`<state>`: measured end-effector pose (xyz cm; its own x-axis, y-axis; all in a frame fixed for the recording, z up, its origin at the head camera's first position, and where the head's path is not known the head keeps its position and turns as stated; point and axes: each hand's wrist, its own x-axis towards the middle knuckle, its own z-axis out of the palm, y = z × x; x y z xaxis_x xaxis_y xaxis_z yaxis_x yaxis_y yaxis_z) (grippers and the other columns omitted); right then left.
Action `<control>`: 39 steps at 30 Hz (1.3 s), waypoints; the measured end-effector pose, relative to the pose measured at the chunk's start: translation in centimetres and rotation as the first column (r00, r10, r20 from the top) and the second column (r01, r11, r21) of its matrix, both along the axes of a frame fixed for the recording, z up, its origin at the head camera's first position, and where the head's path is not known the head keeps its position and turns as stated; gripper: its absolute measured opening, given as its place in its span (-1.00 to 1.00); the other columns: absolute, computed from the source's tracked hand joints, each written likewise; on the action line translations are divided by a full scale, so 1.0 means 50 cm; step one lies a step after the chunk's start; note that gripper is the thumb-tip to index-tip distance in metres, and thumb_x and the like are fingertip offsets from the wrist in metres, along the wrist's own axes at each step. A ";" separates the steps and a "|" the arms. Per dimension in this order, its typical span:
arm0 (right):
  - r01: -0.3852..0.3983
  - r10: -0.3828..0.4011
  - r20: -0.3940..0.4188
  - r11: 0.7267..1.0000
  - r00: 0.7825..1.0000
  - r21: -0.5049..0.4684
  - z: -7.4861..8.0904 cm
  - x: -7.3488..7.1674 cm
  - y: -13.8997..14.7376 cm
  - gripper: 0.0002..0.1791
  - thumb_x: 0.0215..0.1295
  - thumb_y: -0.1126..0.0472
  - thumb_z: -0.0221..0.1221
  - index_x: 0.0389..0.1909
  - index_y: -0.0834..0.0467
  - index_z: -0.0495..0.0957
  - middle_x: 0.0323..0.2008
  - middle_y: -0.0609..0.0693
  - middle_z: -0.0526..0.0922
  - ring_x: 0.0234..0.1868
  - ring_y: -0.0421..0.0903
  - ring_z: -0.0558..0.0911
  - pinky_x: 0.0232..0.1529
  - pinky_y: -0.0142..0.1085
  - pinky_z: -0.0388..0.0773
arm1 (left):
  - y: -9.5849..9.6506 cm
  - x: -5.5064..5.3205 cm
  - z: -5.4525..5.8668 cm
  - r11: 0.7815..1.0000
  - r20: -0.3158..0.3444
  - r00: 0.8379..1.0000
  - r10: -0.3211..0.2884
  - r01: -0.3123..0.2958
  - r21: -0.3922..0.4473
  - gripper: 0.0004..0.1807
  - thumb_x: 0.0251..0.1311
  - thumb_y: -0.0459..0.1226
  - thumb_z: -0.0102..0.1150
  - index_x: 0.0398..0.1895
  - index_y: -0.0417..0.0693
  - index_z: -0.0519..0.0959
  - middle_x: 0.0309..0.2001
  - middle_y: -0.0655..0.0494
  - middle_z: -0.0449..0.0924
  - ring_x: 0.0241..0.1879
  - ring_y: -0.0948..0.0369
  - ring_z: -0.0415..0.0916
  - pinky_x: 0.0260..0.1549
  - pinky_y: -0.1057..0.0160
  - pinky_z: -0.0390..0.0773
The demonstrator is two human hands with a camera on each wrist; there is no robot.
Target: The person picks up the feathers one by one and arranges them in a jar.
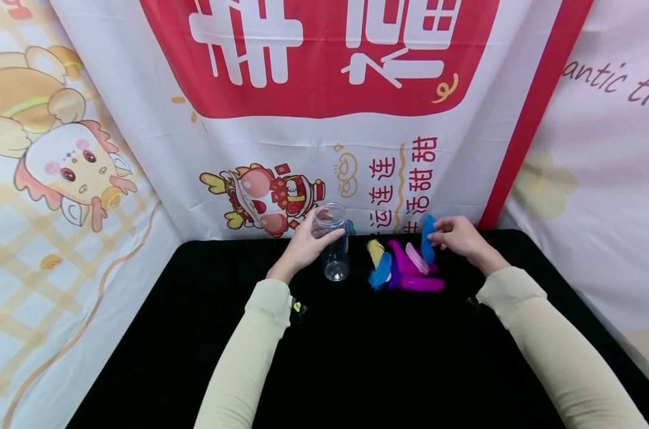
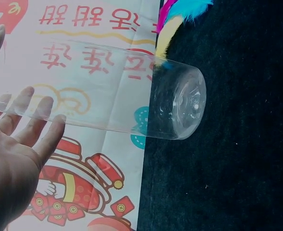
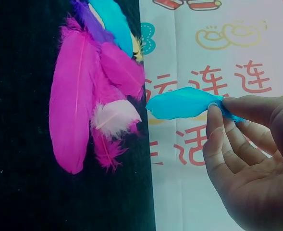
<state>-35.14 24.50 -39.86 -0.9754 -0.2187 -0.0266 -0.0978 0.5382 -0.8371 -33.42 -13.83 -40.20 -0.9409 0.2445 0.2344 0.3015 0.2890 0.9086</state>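
A clear, see-through plastic jar [image 1: 336, 253] is in my left hand [image 1: 308, 241], whose thumb and fingers go round its upper part. Its bottom [image 2: 189, 103] points away from the palm in the left wrist view, and no contents show inside. My right hand [image 1: 458, 239] pinches a blue feather [image 3: 182, 103] by one end between thumb and fingertips, above the pile. Below and left of that hand lie several loose feathers: a magenta one [image 3: 73, 103], a pale pink one [image 3: 116, 118], a purple one [image 3: 91, 21], another blue one [image 1: 380, 273] and a yellow one [image 1: 375, 250].
A black cloth [image 1: 356, 357] covers the table. Behind its far edge hangs a white and red printed banner [image 1: 324, 131]. Patterned cloths hang at the left [image 1: 61, 268] and right [image 1: 603, 208] sides.
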 end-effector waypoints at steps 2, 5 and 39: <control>0.000 0.000 -0.002 1.000 1.000 -0.001 0.003 0.001 -0.002 -0.69 0.45 0.27 0.23 0.03 0.45 0.52 -0.16 0.27 0.74 -0.19 0.02 0.75 -0.31 -0.34 0.67 | 0.000 -0.001 -0.001 1.000 -0.001 1.000 -0.006 0.006 0.005 -0.19 0.27 0.11 0.36 0.46 0.03 0.27 0.31 -0.09 0.44 0.29 0.07 0.48 0.28 0.02 0.50; -0.004 0.003 -0.005 1.000 1.000 -0.005 0.007 0.002 -0.006 -0.68 0.45 0.27 0.24 0.03 0.44 0.52 -0.15 0.27 0.74 -0.20 -0.02 0.75 -0.30 -0.34 0.67 | -0.001 -0.002 -0.002 1.000 0.003 1.000 -0.013 0.013 0.011 -0.12 0.26 0.13 0.37 0.49 -0.04 0.24 0.33 -0.13 0.42 0.30 0.06 0.47 0.29 0.00 0.49; -0.043 0.042 -0.030 0.997 0.999 -0.056 0.040 0.007 -0.034 -0.76 0.46 0.27 0.24 -0.06 0.40 0.55 -0.20 0.21 0.76 -0.12 0.11 0.75 -0.28 -0.32 0.67 | 0.001 0.001 -0.001 1.000 0.002 1.000 -0.011 0.011 0.016 -0.14 0.27 0.13 0.35 0.49 -0.03 0.24 0.29 -0.06 0.45 0.29 0.10 0.48 0.30 0.02 0.47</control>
